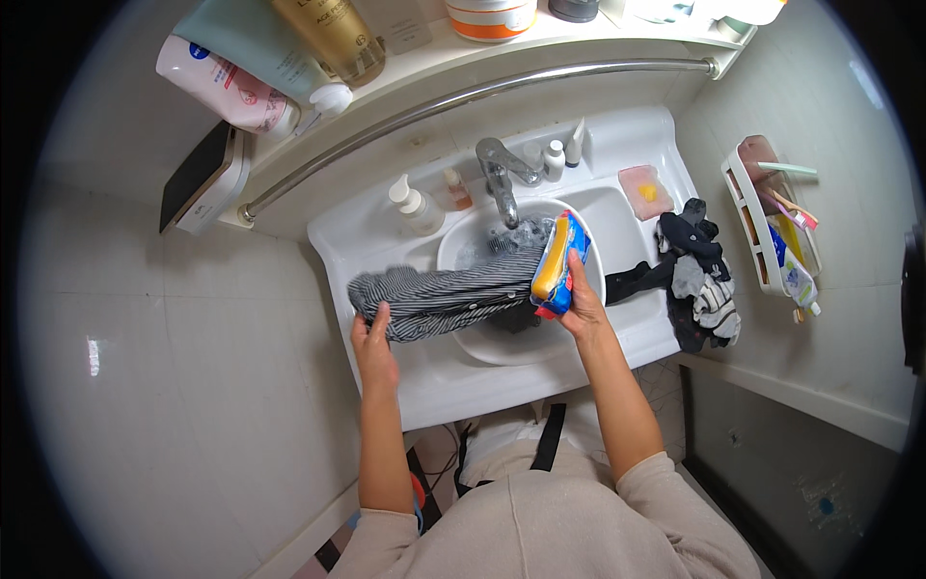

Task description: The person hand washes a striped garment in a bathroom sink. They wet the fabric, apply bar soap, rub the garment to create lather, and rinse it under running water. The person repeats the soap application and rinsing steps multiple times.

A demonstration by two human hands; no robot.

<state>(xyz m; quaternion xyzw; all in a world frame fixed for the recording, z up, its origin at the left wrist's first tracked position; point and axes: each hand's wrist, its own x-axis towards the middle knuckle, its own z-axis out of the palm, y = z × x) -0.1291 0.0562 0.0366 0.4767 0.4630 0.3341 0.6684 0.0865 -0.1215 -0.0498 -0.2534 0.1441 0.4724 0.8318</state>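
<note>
A black-and-white striped garment (448,293) with small white buttons stretches across the sink basin (492,353). My left hand (375,351) grips its bunched end at the left side of the washstand. In my right hand (579,304) is a yellow bar of laundry soap (554,260), partly inside a blue and red wrapper. The soap is held against or just over the garment's right end; I cannot tell if they touch. Below the chrome faucet (499,174), sudsy water (532,231) shows in the basin. Dark cloth (517,318) lies partly hidden under the garment.
Dark and striped socks (698,275) are heaped on the right ledge near a pink soap dish (646,192). A pump bottle (417,206) and small bottles (554,159) stand along the back. Above runs a metal rail (477,94); a toothbrush rack (752,217) hangs on the right wall.
</note>
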